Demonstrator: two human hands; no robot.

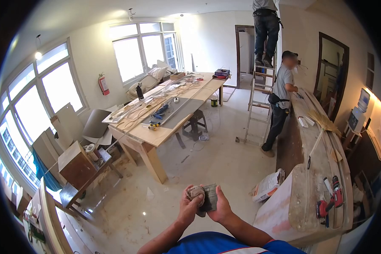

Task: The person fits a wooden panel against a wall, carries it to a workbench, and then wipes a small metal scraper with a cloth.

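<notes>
My left hand (189, 205) is closed around a crumpled beige rag (196, 194), pressing it to the edge of a flat grey rectangular piece (210, 197). The grey piece has a streaked, dusty face; I cannot make out what kind of thing it is. With thumb and fingers, my right hand (222, 205) grips it by its right side. Both hands meet in front of my body, above the pale tiled floor (165, 203). Part of the grey piece is hidden behind the rag and my fingers.
A wooden worktable (158, 135) ahead bears cables and tools. At right, a dusty counter (302, 182) carries a red drill (337, 192); a white sack (268, 186) stands beside it. One person (282, 84) works there, another stands on a ladder (258, 97). A wooden cabinet (75, 163) is left.
</notes>
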